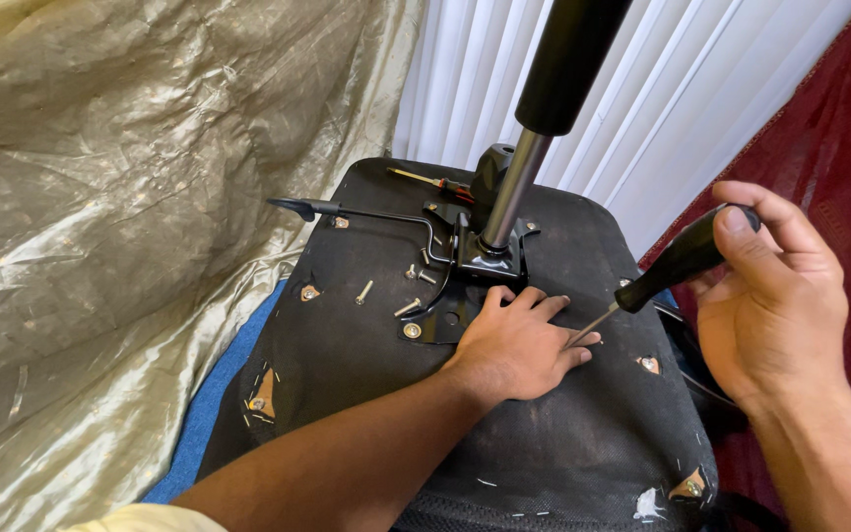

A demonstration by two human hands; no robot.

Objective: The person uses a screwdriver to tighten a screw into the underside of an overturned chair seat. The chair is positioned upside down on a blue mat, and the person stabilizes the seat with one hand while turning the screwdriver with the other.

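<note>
An office chair seat (544,433) lies upside down, its black fabric underside facing up. A black metal mechanism plate (465,271) is mounted on it, with a gas-lift cylinder (534,128) rising from it. My left hand (519,340) lies flat on the plate's right side, fingers spread. My right hand (775,291) grips a black-handled screwdriver (677,261); its metal tip points down-left and meets my left fingertips. Several loose bolts (408,307) lie on the seat left of the plate. A black adjustment lever (347,210) sticks out to the left.
A second screwdriver (435,181) rests at the seat's far edge. Crinkled beige sheeting (120,197) covers the left side. White vertical blinds (662,69) hang behind. Dark red fabric (839,128) is at right. Blue material (214,394) shows under the seat's left edge.
</note>
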